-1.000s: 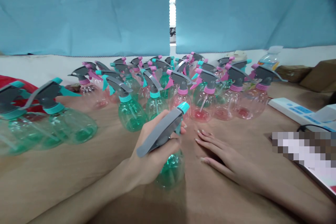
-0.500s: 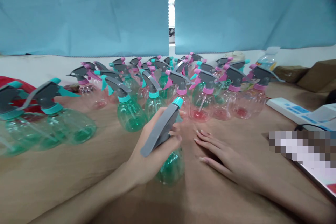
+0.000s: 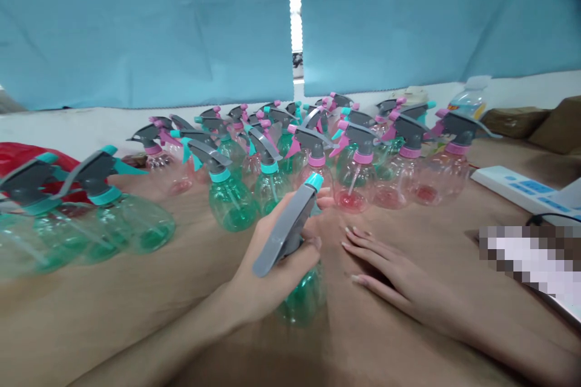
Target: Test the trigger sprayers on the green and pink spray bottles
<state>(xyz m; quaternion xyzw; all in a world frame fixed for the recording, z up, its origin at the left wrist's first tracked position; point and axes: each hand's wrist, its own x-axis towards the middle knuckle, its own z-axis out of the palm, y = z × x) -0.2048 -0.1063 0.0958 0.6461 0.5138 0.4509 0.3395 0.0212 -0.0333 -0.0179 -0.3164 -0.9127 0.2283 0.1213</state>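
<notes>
My left hand [image 3: 267, 266] is wrapped round the neck of a green spray bottle [image 3: 303, 296] with a grey trigger head and a turquoise nozzle. The bottle stands upright near the middle of the brown table [image 3: 190, 320], its neck hidden by my fingers. To its right, my right hand [image 3: 399, 272] lies on the table with fingers stretched out, holding nothing. Just beyond my left hand are a green spray bottle [image 3: 233, 202] and a pink spray bottle [image 3: 350, 196], part of a group of several.
More green spray bottles [image 3: 149, 224] stand at the left, before a red bag-like thing [image 3: 40, 154]. On the right are a white device with blue markings [image 3: 521, 190], a pixelated flat object [image 3: 535, 266], a clear bottle [image 3: 469, 97] and brown boxes [image 3: 558, 130]. Blue curtains [image 3: 113, 30] hang behind.
The whole view has shifted slightly, so things appear a little further right. My left hand keeps its hold on the spray bottle, and my right hand stays flat on the table.
</notes>
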